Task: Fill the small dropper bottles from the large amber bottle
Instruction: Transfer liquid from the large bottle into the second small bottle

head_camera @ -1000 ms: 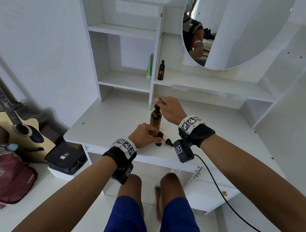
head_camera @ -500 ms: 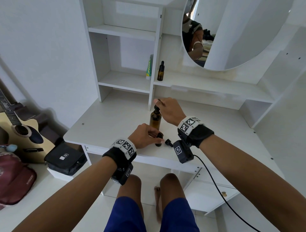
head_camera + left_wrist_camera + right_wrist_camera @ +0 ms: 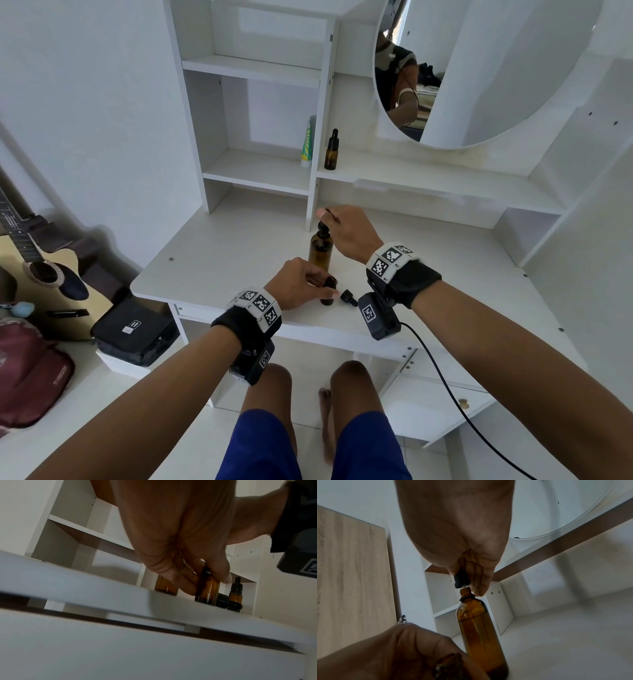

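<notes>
Unmoved, right hand pinches dropper cap.

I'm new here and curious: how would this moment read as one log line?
right hand: lifts black dropper cap off large amber glass bottle | left hand: holds small open amber bottle on white desk

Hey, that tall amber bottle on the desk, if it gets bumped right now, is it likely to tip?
Probably yes: the large amber bottle is tall and narrow, and neither hand steadies its body. The right hand holds only the black cap just above the neck. It looks like glass, so likely smooth and breakable.
</notes>
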Demonstrator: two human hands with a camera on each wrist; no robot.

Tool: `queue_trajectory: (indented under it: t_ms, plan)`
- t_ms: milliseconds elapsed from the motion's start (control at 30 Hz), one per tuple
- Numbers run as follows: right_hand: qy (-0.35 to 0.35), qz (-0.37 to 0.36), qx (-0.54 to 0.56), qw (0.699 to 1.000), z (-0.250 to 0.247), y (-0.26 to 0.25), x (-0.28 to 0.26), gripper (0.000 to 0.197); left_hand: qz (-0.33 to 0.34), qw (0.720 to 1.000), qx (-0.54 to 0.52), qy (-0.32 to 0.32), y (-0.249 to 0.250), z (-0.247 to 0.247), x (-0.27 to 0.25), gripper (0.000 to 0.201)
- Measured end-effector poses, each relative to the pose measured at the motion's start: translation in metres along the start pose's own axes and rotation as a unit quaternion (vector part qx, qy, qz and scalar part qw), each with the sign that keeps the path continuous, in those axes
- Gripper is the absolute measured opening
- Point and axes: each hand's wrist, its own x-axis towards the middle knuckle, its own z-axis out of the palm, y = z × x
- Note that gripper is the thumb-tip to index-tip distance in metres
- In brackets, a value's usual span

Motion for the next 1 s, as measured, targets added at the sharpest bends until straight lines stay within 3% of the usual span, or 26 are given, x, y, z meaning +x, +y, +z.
queue_trajectory:
  t_ms: [467,700,1000]
  plan:
    - [0.119,-0.045,0.095,0.987,-0.059,-0.013,0.001,0.045,0.0,1.0,0.006,0.003,0.0,0.001,-0.001,0.024]
    - [0.048,-0.063,0.098,0.992,-0.044,-0.003,-0.034,0.043,0.005,1.0,0.009,0.004,0.001,0.0,-0.001,0.022]
    - [0.03,-0.038,0.131,0.99,-0.018,0.013,-0.045,0.037,0.006,1.0,0.012,0.003,0.002,0.0,-0.002,0.02]
